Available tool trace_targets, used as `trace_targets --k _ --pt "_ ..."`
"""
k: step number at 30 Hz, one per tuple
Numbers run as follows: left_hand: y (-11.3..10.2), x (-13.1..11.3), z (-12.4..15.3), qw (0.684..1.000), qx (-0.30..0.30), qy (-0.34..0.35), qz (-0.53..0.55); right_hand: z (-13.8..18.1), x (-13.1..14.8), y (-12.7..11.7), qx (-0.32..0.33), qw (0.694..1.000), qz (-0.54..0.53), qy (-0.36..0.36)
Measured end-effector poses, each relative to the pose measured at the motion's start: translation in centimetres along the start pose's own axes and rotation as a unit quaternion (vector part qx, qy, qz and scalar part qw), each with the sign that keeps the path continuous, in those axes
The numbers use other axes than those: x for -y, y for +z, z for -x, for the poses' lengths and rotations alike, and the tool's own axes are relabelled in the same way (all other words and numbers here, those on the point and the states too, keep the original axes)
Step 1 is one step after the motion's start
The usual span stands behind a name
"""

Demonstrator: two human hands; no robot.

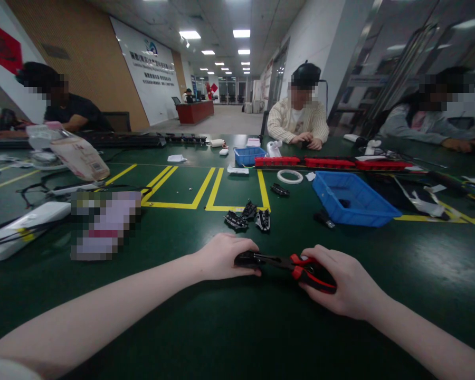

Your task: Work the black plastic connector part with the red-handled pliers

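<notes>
The right hand (346,282) is curled around the handles of the pliers (287,263). The left hand (221,258) pinches a small black part (244,258), and the pliers' tip reaches it. Just past them, three black pieces (249,210) lie on the green tabletop (277,338). Farther right sits a blue tray (364,216).

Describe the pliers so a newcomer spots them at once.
Look over the near part of the green table. The right hand holds the pliers, pointing toward the black part in the left hand. Red-and-black handles set them apart from that part.
</notes>
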State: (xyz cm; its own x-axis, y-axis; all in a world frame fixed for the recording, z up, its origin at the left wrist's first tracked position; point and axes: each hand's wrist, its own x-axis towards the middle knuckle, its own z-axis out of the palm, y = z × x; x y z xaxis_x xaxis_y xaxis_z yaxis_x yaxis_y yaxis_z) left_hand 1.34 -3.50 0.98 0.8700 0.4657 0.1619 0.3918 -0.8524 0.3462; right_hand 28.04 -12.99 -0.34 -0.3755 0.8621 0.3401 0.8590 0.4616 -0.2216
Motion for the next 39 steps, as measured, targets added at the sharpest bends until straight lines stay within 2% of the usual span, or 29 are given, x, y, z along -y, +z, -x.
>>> trace_targets --k 6,18,39 --pt "0.41 0.16 -0.11 1.0 0.018 -0.02 -0.01 0.12 -0.61 0.27 -0.033 0.996 0.074 -0.047" --pt "-0.36 -0.41 -0.13 0.999 0.038 -0.034 -0.012 0.12 -0.65 0.23 -0.037 0.996 0.074 -0.038" --pt "-0.33 0.23 0.03 0.998 0.042 0.015 0.047 0.25 -0.8 0.45 -0.067 0.99 0.094 -0.078"
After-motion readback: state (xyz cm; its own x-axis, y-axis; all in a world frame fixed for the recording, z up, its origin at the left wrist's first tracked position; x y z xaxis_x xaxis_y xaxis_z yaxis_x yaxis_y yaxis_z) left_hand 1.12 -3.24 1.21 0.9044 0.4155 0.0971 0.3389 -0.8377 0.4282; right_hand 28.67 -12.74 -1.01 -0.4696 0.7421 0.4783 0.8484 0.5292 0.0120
